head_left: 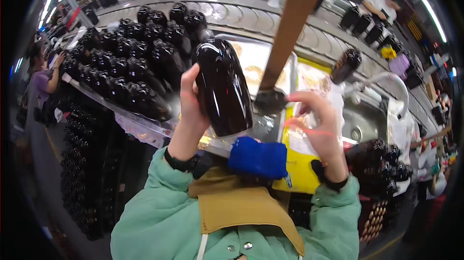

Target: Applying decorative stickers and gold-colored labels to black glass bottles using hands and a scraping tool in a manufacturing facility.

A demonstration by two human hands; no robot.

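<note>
My left hand point(190, 100) is wrapped round a tall, glossy, near-black bottle point(224, 91). The bottle leans slightly, its narrow neck pointing up and away from me. To its right, my right hand point(316, 122) is raised with thumb and forefinger apart and nothing visible between them. Those fingertips come near a dark block point(270, 101) at the foot of a brown upright post point(294, 28); whether they touch it I cannot tell. Below the bottle lies a folded blue cloth point(258, 158) at the bench's near edge.
Many similar dark bottles point(162, 57) crowd the bench to the left. A conveyor point(241, 13) curves behind, carrying more bottles. On the right are a yellow-and-white sheet point(304, 168), a steel sink point(362, 122) with a white tap point(394, 86), and more bottles point(372, 161). Other people work farther off.
</note>
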